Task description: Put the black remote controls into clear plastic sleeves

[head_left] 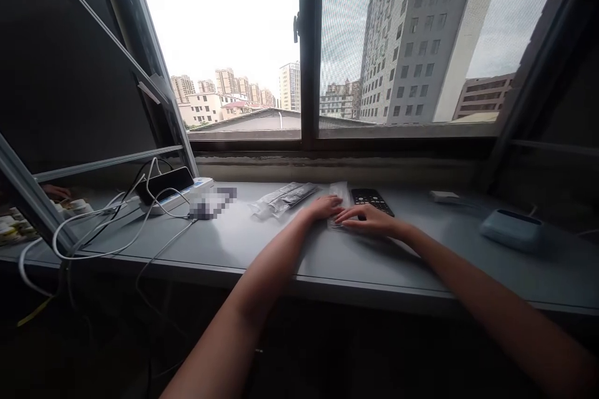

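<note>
A clear plastic bag (pixel 339 188) lies on the grey desk under both of my hands. My left hand (pixel 326 206) rests across its left side, fingers stretched out and lying flat. From the right, my right hand (pixel 369 221) reaches over the near part of the bag; its fingers are extended and the thumb is apart. Just beyond the right hand is a black calculator-like device (pixel 372 198) with rows of keys, its near end partly covered by that hand. Left of my left hand lie clear plastic packets (pixel 285 198) with something greyish inside that I cannot make out.
On the left, a phone (pixel 171 187) leans on a white power strip (pixel 203 184) among tangled white cables (pixel 98 254). A blue-grey case (pixel 512 229) and a small white box (pixel 444 197) sit to the right. The desk edge (pixel 374 287) runs in front; metal frames flank the window.
</note>
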The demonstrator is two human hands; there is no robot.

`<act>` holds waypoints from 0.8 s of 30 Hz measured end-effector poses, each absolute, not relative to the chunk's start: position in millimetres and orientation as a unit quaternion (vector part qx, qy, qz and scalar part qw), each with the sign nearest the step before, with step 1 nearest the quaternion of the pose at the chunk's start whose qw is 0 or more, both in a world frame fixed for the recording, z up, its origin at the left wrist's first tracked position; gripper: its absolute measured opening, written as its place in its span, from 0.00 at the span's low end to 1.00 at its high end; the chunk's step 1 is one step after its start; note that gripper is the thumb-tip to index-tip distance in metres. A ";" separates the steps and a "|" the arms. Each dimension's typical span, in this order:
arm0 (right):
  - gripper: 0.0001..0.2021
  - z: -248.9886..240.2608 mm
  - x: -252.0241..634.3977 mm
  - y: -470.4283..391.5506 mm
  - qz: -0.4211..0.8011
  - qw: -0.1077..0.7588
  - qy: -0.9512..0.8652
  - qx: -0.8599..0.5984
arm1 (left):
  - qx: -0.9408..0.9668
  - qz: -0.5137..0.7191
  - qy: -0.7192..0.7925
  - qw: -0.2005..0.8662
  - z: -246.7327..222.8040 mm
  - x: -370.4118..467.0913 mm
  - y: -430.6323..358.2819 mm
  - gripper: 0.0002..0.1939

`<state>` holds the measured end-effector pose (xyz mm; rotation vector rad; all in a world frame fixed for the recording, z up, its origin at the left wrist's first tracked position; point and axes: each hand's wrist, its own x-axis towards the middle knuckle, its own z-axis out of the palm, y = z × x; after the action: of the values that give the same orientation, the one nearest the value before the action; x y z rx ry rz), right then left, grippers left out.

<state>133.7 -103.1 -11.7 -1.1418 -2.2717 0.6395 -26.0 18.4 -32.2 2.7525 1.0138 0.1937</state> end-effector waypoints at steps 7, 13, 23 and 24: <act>0.22 -4.7 133.9 -107.3 0.162 0.299 -0.813 -0.473 | 0.934 0.064 0.338 0.094 -30.3 -22.8 17.7 0.26; 0.21 -5.1 136.8 -107.3 0.211 0.249 -0.829 -0.454 | 0.933 0.071 0.341 0.094 -28.8 -20.8 17.1 0.29; 0.24 -7.1 139.2 -103.7 0.208 0.278 -0.799 -0.492 | 0.856 0.201 0.472 -0.066 -9.2 -41.4 18.5 0.23; 0.24 -7.6 140.7 -102.1 0.187 0.295 -0.793 -0.499 | 0.836 0.207 0.499 -0.100 -5.0 -49.4 20.6 0.22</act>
<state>140.7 -102.1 -7.6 -1.3266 -2.1108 0.4979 -49.4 20.6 -5.0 2.8068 1.6758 0.6943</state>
